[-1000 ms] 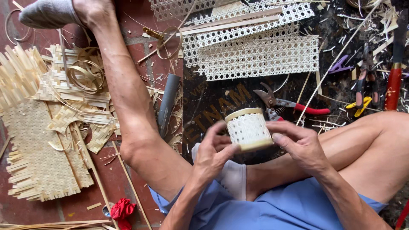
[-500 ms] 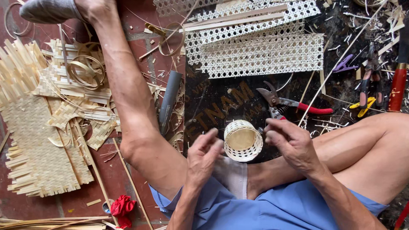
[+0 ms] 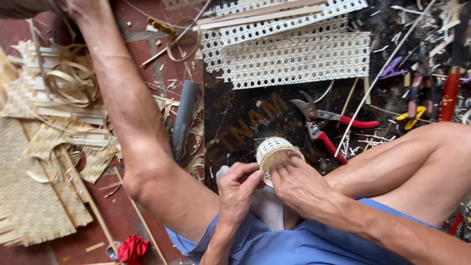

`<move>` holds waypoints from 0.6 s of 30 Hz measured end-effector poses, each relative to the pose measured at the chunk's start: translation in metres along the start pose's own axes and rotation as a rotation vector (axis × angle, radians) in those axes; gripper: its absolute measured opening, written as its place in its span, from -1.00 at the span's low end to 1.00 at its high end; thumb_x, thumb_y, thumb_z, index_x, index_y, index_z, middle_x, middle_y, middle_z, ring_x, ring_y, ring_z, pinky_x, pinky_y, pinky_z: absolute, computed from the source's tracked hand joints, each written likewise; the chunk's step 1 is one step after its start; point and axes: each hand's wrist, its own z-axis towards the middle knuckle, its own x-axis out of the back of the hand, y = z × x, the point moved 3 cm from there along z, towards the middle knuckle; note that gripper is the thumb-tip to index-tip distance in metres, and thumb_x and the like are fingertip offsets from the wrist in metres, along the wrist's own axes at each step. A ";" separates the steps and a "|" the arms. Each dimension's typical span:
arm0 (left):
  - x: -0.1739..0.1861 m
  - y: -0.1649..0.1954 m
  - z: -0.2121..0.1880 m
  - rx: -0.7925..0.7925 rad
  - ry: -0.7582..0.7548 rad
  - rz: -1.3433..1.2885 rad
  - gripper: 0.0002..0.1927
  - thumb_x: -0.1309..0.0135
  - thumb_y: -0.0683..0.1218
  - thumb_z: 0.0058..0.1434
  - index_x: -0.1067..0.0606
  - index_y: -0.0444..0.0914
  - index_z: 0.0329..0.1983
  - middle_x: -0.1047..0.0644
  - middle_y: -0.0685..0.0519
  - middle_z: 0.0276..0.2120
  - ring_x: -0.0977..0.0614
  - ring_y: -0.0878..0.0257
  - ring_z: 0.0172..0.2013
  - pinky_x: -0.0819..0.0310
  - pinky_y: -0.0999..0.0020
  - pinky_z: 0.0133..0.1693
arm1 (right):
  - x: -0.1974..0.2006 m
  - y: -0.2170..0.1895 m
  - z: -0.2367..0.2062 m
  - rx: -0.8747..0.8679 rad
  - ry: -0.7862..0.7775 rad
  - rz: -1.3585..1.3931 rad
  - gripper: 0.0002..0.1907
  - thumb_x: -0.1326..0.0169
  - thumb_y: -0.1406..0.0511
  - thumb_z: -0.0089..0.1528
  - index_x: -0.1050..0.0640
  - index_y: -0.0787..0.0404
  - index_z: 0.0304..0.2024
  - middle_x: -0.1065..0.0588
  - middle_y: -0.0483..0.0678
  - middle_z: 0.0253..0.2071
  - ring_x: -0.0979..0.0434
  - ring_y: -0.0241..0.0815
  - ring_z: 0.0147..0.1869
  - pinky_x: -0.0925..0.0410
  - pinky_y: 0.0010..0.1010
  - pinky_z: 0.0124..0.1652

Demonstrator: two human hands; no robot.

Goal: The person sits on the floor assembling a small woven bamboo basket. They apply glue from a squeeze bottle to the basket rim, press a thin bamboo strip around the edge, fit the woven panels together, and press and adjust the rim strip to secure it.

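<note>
**Both hands on a small woven cup**

I hold a small white woven cup (image 3: 274, 153) in front of my lap, its open mouth tipped toward me. My left hand (image 3: 238, 189) closes on its near rim from the left, thumb and forefinger pinching the edge. My right hand (image 3: 300, 182) grips the rim from the right, fingers curled over the lip and pressing on the weave. The two hands almost meet at the bottom of the cup.

The cup hangs above a dark mat (image 3: 235, 122) spread on the red floor. Just beyond it lie red-handled pruning shears (image 3: 324, 122), jaws apart. Farther off, sheets of white open-weave cane webbing (image 3: 294, 59) stretch across the mat, with pale flat splints (image 3: 260, 14) resting on them. A grey tube (image 3: 184, 115) lies at the mat's left edge beside my bent left leg (image 3: 132, 127). On the left, woven bamboo mats (image 3: 34, 196) and curled strips (image 3: 68, 81) are heaped. A red scrap (image 3: 131, 248) sits near my knee.
</note>
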 end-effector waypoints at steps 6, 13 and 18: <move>0.004 0.004 -0.008 0.005 0.014 -0.032 -0.82 -0.21 -0.22 0.24 -0.61 -0.45 -0.15 -0.56 0.02 -0.31 -0.66 0.33 -0.40 -0.60 0.46 -0.34 | -0.011 0.000 0.007 -0.022 -0.116 0.061 -0.50 -0.03 0.30 0.13 -0.45 0.57 0.03 -0.55 0.30 -0.14 -0.57 0.12 0.00 -0.27 -0.09 0.22; 0.006 -0.001 -0.011 0.005 0.025 0.000 -0.82 -0.20 -0.20 0.25 -0.62 -0.44 -0.15 -0.59 0.04 -0.35 -0.64 0.35 -0.41 -0.58 0.47 -0.34 | -0.009 -0.009 0.010 -0.089 0.058 0.007 -0.45 -0.05 0.27 0.03 -0.47 0.56 -0.02 -0.56 0.28 -0.11 -0.58 0.13 0.03 -0.36 -0.13 0.03; 0.003 -0.010 -0.017 0.034 0.029 -0.016 -0.81 -0.22 -0.19 0.23 -0.61 -0.42 -0.16 -0.62 0.03 -0.42 -0.64 0.34 -0.46 -0.59 0.47 -0.37 | -0.014 -0.013 0.005 -0.163 -0.130 0.111 -0.54 -0.03 0.27 0.17 -0.46 0.48 0.04 -0.54 0.26 -0.04 -0.57 0.12 0.04 -0.35 -0.09 0.05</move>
